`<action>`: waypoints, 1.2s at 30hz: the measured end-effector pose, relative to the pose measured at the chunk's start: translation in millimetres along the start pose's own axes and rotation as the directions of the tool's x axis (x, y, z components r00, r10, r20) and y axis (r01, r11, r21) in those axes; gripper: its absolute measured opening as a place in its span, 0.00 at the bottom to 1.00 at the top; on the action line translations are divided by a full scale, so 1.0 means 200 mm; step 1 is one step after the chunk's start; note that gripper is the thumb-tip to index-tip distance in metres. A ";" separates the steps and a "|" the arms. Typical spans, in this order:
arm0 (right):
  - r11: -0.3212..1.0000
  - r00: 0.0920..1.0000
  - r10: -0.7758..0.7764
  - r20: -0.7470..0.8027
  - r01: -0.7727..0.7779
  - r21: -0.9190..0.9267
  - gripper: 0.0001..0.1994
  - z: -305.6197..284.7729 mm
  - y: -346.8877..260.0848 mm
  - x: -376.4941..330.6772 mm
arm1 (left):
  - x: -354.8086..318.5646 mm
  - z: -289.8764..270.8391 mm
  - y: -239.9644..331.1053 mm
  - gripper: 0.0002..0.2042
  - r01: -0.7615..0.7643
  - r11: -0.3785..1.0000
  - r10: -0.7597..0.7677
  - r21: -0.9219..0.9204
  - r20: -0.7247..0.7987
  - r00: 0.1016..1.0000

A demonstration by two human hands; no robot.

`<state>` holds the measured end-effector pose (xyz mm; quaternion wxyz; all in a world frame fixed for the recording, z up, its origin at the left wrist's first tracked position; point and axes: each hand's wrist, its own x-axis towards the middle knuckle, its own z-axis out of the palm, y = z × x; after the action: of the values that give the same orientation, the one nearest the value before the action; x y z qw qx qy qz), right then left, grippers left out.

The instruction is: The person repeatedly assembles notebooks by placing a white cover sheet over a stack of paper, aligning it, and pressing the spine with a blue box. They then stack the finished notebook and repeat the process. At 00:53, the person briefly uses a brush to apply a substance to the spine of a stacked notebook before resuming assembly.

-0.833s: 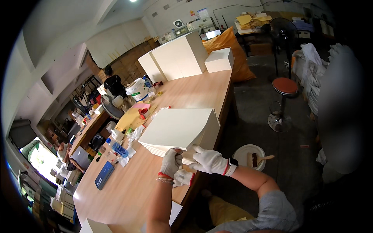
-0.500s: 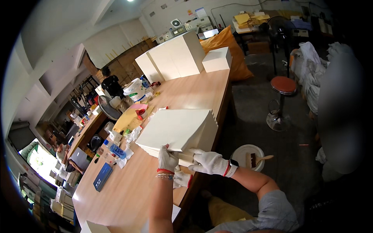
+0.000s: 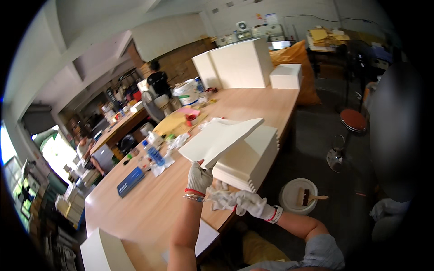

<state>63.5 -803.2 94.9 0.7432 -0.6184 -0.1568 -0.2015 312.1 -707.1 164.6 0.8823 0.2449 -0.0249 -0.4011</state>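
Held aloft over one stack (image 3: pixel 251 156): one floppy sheaf of white paper (image 3: pixel 221 137), bowed, near corner pinched in the gloved left hand (image 3: pixel 200 175). From that hand, lying ahead and to the right, long axis slanting from near left to far right; apart from the stack at the right, overhanging the surface (image 3: pixel 153 205) at the left. Left hand plainly the nearer; right hand (image 3: pixel 254 204) lower and farther right, just off the stack's near end, gloved too, fingers curled against one loose white glove (image 3: pixel 220 198); cannot tell whether gripping it.

Counted outward: two hands, one sheaf, one stack with ridged layers too blurred to number. On the surface, leftward, one blue box (image 3: pixel 130 181), one blue-capped bottle (image 3: pixel 155 156), one white bucket (image 3: pixel 186 92). At the near left, one white block (image 3: pixel 101 250). At the far end, at least two tall white piles (image 3: pixel 239 65) and one small white pile (image 3: pixel 286 76). On the floor at right, one round tub (image 3: pixel 288 192) with one brush (image 3: pixel 316 197), and one red-seated stool (image 3: pixel 353 120).
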 end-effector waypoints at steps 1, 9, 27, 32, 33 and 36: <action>0.999 1.000 0.028 -0.003 -0.028 0.023 0.18 0.02 0.01 0.04 | -0.08 -0.03 0.08 0.13 0.002 0.999 0.000 0.033 -0.050 0.999; 0.607 0.883 0.435 0.178 -0.433 0.667 0.28 0.16 0.12 0.50 | -1.22 -0.49 0.48 0.16 -0.006 0.985 0.046 0.175 -0.223 0.974; 0.779 0.772 0.603 0.204 -0.514 -0.358 0.27 0.53 1.02 0.71 | -1.64 -1.25 0.57 0.16 0.136 0.623 0.503 0.770 -0.528 0.684; 0.780 0.774 0.585 0.243 -0.454 -0.431 0.28 0.52 1.05 0.72 | -1.69 -1.19 0.51 0.20 0.449 0.226 0.681 0.864 -0.470 0.561; 0.779 0.781 0.575 0.244 -0.432 -0.453 0.28 0.53 1.03 0.72 | -1.71 -1.16 0.49 0.20 0.584 0.052 0.758 0.810 -0.413 0.505; 0.676 0.753 0.636 0.170 -0.437 -0.593 0.27 0.55 0.93 0.73 | -1.89 -1.11 0.25 0.24 0.539 -0.142 0.780 0.831 -0.241 0.577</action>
<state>283.9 -682.7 26.1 0.5312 -0.8387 -0.0387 0.1137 143.7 -315.9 48.9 0.3050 0.9501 0.0489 0.0434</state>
